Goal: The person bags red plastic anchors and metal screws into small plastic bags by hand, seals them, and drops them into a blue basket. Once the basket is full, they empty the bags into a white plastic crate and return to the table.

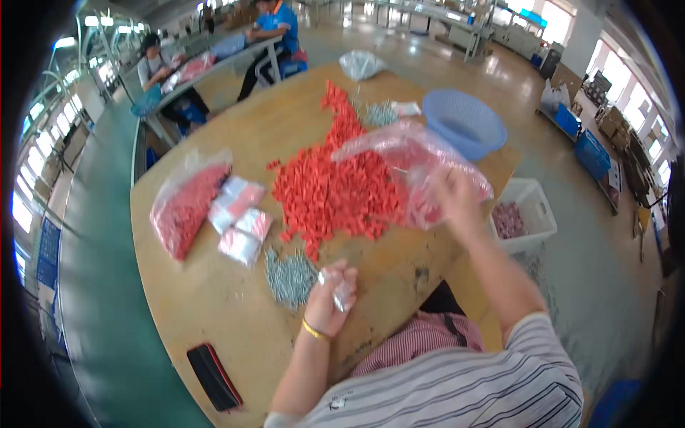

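Note:
My left hand is closed around a small clear plastic bag, just beside a pile of grey screws. My right hand is over a large clear plastic bag with pink-red contents; motion smears its fingers, so its grip does not show. Left of that bag spreads a big heap of small red pieces. Small filled packets lie left of the heap, next to a clear bag of red pieces.
A blue plastic basket stands at the table's far right. Below the right edge is a white bin with pinkish pieces inside. A black-and-red case lies near the left edge. Two people sit at another table at the back left.

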`<move>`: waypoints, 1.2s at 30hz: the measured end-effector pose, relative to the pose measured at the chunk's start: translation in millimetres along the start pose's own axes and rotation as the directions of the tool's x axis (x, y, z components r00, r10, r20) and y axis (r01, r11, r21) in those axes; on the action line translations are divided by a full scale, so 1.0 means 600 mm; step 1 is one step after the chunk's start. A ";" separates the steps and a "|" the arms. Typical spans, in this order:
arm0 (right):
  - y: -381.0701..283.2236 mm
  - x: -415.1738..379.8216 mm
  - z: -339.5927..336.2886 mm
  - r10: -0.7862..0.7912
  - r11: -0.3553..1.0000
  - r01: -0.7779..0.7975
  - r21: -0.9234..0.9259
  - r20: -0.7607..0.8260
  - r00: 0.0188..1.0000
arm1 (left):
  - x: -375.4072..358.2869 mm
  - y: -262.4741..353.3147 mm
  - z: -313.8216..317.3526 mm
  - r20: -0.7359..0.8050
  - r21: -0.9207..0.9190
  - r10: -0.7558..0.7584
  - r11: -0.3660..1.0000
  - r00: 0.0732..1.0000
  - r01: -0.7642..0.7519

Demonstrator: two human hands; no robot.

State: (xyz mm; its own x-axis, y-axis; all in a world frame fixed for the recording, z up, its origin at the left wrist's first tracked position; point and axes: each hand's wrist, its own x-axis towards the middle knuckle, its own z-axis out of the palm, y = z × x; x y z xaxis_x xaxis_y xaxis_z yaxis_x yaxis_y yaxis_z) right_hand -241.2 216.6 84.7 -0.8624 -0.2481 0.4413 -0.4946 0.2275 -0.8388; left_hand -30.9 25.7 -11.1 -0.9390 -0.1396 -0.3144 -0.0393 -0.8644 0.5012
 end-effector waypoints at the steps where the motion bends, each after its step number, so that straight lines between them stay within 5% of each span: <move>1: 0.030 0.054 -0.025 -0.002 0.995 -0.007 -0.095 -0.098 0.995 | 0.001 0.000 0.000 0.003 -0.034 -0.008 0.999 1.000 0.008; 3: 0.002 0.132 -0.066 -0.032 0.990 0.010 -0.144 -0.152 0.988 | 0.000 0.000 -0.005 0.003 -0.073 -0.015 0.997 1.000 0.016; 7: 0.047 0.213 -0.088 -0.537 0.735 0.369 -0.569 -0.158 0.829 | -0.001 0.009 0.004 0.001 -0.058 -0.023 0.998 1.000 0.024; 9: 0.011 0.151 -0.059 -0.463 0.805 0.384 -0.453 -0.074 0.883 | -0.001 0.008 0.008 0.001 -0.045 -0.015 0.999 1.000 0.015; 11: -0.040 0.050 -0.013 -0.001 0.940 0.052 -0.338 0.149 0.989 | 0.000 0.008 0.006 0.012 -0.021 -0.005 1.000 1.000 0.005; 12: -0.034 -0.001 0.012 0.006 0.994 0.030 -0.103 0.328 0.945 | 0.000 0.007 0.007 0.008 0.003 0.002 1.000 1.000 -0.002; 14: -0.036 -0.081 0.056 0.050 0.982 0.076 -0.174 0.620 0.783 | 0.001 0.003 0.010 0.005 0.053 0.017 0.998 1.000 -0.017; 16: -0.014 -0.145 0.098 0.120 0.987 -0.161 -0.014 0.728 0.675 | 0.003 -0.003 0.005 0.037 0.105 0.011 0.994 0.999 -0.015; 19: 0.006 -0.174 0.121 -0.009 0.999 -0.017 0.032 0.677 0.735 | -0.002 -0.005 0.014 0.005 0.208 0.001 0.978 1.000 -0.002; 22: -0.002 -0.178 0.114 0.220 0.945 -0.321 0.071 0.589 0.778 | 0.003 -0.010 0.003 -0.084 0.271 0.074 0.961 0.994 -0.048; 26: 0.011 -0.201 0.113 0.248 0.877 -0.429 0.216 0.561 0.790 | 0.006 -0.013 0.003 -0.089 0.196 0.174 0.968 0.981 -0.154; 29: 0.008 -0.203 0.109 0.298 0.857 -0.490 0.157 0.625 0.722 | 0.007 -0.013 -0.001 -0.151 0.265 0.186 0.954 0.971 -0.142; 36: 0.009 -0.196 0.119 0.248 0.852 -0.470 0.230 0.613 0.750 | 0.002 -0.017 0.014 -0.109 0.395 0.063 0.919 0.992 -0.015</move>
State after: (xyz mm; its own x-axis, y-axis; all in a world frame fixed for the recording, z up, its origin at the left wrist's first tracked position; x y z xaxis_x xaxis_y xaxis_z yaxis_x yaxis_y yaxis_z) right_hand -134.8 179.8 5.7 -0.7032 -0.7073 -0.0723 0.0084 0.0935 -0.9956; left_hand -34.7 38.4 -10.0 -0.8967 -0.2458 -0.3682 -0.1569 -0.6013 0.7835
